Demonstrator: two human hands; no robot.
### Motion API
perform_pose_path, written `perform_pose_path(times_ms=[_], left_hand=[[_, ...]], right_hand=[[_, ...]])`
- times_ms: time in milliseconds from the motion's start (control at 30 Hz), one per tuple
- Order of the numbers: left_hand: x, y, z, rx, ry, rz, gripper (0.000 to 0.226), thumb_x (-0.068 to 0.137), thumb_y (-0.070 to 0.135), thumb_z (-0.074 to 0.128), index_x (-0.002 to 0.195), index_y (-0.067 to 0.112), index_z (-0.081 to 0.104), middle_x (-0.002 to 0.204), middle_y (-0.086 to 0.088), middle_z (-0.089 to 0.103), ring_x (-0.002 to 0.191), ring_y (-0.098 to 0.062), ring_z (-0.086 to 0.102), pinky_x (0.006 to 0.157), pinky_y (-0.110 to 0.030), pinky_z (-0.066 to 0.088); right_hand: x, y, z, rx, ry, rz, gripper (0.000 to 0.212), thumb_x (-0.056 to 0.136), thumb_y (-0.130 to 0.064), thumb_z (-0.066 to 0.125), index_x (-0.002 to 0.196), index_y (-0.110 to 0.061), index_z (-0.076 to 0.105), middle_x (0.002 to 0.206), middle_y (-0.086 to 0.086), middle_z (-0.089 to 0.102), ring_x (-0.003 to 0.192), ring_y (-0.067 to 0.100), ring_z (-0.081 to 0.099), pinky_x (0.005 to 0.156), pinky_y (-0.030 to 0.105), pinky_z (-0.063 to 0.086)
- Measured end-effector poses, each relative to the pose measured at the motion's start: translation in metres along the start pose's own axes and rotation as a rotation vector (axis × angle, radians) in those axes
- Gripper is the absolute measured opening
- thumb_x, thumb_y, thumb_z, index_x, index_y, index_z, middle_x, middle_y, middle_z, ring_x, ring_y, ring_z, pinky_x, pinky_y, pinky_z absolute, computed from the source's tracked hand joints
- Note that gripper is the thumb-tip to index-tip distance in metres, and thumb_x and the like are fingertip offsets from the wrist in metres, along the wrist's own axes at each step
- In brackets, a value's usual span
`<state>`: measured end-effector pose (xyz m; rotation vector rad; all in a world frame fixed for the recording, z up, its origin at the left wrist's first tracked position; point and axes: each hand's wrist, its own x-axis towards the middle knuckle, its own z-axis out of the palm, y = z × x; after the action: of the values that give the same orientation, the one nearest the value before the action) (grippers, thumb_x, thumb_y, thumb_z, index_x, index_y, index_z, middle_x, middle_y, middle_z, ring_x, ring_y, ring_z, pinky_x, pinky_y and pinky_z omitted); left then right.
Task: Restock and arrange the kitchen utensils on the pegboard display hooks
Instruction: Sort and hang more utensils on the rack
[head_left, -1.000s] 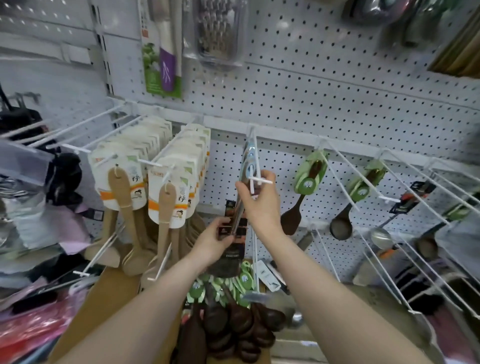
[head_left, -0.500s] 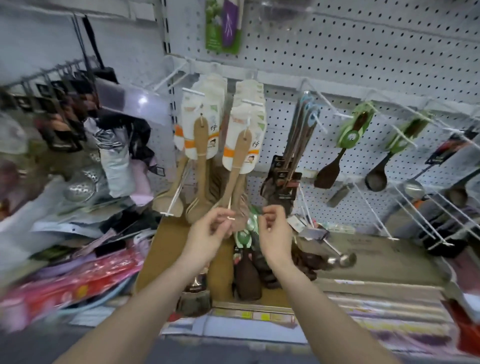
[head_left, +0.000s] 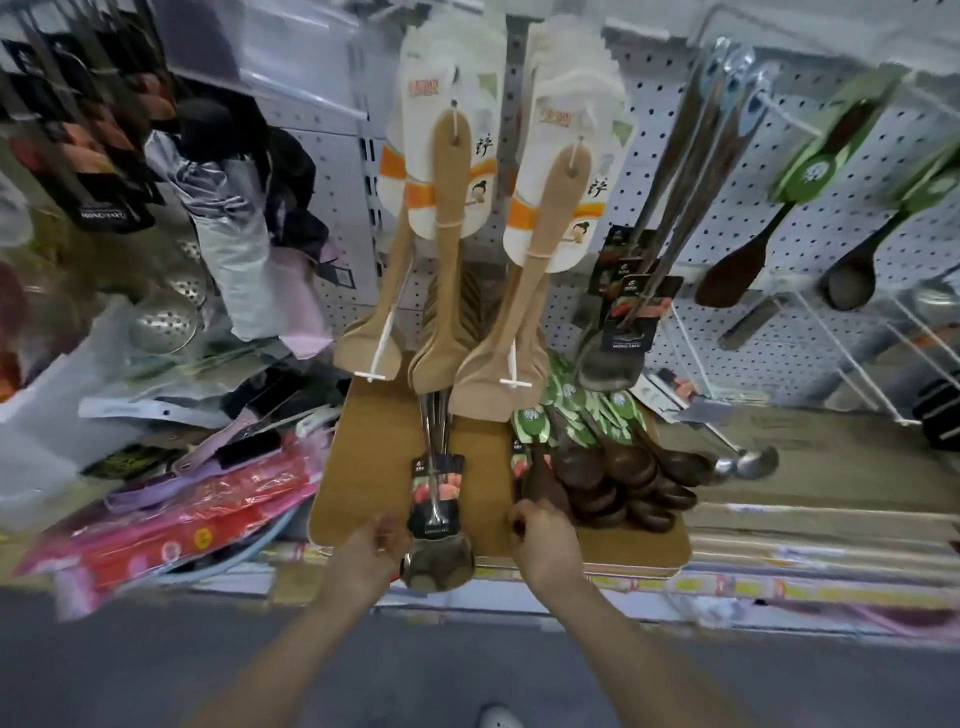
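Down at lower centre, the left hand's (head_left: 371, 558) fingers (head_left: 390, 536) curl against a bundle of steel spatulas (head_left: 440, 564); blur hides whether they grip it. The right hand's (head_left: 545, 545) fingers (head_left: 519, 522) curl at the handle of a dark spoon, hold likewise unclear. The spatulas lie lengthwise on a cardboard box (head_left: 363, 467), dull broad heads nearest, thin shiny handles pointing away, black labels (head_left: 437, 493) with red pictures across their necks. Right of them a heap of dark spoons (head_left: 623, 473) with green tags fills the box. Above, pale wooden turners (head_left: 452, 208) on white cards hang from hooks (head_left: 383, 340). More steel spatulas (head_left: 691, 182) hang on the pegboard (head_left: 748, 208) at upper right.
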<state>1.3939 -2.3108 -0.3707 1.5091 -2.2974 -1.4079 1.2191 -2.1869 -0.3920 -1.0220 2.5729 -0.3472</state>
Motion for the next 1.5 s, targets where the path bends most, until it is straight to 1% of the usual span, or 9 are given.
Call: perform_pose_path(times_ms=[100,200,333,500,600,667,733,1000,1500], left_hand=[[0.016,-0.014,0.024,0.098,-0.057,-0.022,0.035,0.096,0.030,0.056,0.127,0.012,0.057,0.121,-0.011,0.064,0.111,-0.030,0.060,0.086,-0.031,0.043],[0.038,-0.028,0.046,0.133,-0.072,-0.039,0.031,0.094,0.031,0.058,0.116,0.010,0.061,0.113,-0.014,0.067,0.103,-0.032,0.061,0.074,-0.030,0.040],[0.059,-0.039,0.063,0.097,-0.050,-0.105,0.031,0.089,0.032,0.063,0.115,0.015,0.064,0.110,-0.011,0.070,0.102,-0.030,0.064,0.075,-0.029,0.043],[0.075,-0.050,0.069,0.109,-0.055,-0.155,0.040,0.086,0.035,0.068,0.121,0.018,0.061,0.113,-0.011,0.068,0.105,-0.032,0.063,0.085,-0.034,0.049],[0.078,-0.051,0.070,0.121,-0.084,-0.157,0.034,0.090,0.020,0.063,0.123,0.011,0.060,0.115,-0.016,0.067,0.106,-0.034,0.062,0.083,-0.034,0.047],[0.079,-0.053,0.071,0.089,-0.085,-0.161,0.032,0.089,0.013,0.063,0.121,0.011,0.062,0.113,-0.016,0.068,0.105,-0.033,0.063,0.083,-0.033,0.048],[0.078,-0.056,0.071,0.052,-0.073,-0.164,0.032,0.087,0.008,0.062,0.119,0.013,0.065,0.112,-0.014,0.070,0.102,-0.032,0.064,0.085,-0.036,0.051],[0.070,-0.061,0.062,-0.015,-0.020,-0.233,0.038,0.091,0.003,0.056,0.129,0.008,0.057,0.121,-0.015,0.064,0.108,-0.036,0.060,0.091,-0.041,0.050],[0.049,-0.078,0.059,-0.123,0.074,-0.357,0.027,0.086,0.011,0.063,0.113,0.015,0.062,0.108,-0.012,0.067,0.100,-0.034,0.061,0.085,-0.038,0.052]], right_hand=[[0.011,0.011,0.013,-0.186,-0.024,-0.035,0.033,0.091,-0.004,0.047,0.120,-0.015,0.060,0.123,0.008,0.053,0.119,0.027,0.047,0.092,0.034,0.044],[0.016,0.014,0.024,-0.371,-0.086,-0.089,0.032,0.089,-0.004,0.051,0.118,-0.010,0.061,0.126,0.013,0.049,0.123,0.032,0.041,0.089,0.037,0.045],[0.027,0.015,0.034,-0.527,-0.059,-0.148,0.025,0.062,-0.015,0.083,0.085,-0.011,0.075,0.097,0.014,0.060,0.095,0.034,0.055,0.065,0.036,0.047],[0.037,0.018,0.048,-0.668,-0.084,-0.265,0.031,0.093,-0.008,0.048,0.118,-0.007,0.066,0.125,0.014,0.047,0.120,0.034,0.039,0.087,0.039,0.039],[0.035,0.007,0.043,-0.582,0.014,-0.259,0.014,0.072,-0.010,0.073,0.086,-0.007,0.076,0.098,0.013,0.063,0.100,0.033,0.056,0.070,0.037,0.048],[0.036,0.007,0.043,-0.444,0.093,-0.213,0.025,0.033,-0.005,0.087,0.050,-0.009,0.068,0.064,0.007,0.060,0.070,0.029,0.061,0.046,0.030,0.046],[0.035,0.008,0.046,-0.305,0.147,-0.202,0.032,0.023,0.001,0.085,0.043,-0.010,0.062,0.057,0.005,0.056,0.063,0.026,0.060,0.038,0.026,0.042],[0.027,0.002,0.052,0.257,0.285,-0.120,0.011,0.072,0.001,0.068,0.068,-0.008,0.063,0.082,0.007,0.063,0.077,0.024,0.054,0.068,0.023,0.038],[0.012,-0.007,0.070,0.004,0.134,-0.411,0.014,0.069,-0.017,0.076,0.071,-0.013,0.063,0.080,0.003,0.061,0.082,0.023,0.057,0.061,0.032,0.052]])
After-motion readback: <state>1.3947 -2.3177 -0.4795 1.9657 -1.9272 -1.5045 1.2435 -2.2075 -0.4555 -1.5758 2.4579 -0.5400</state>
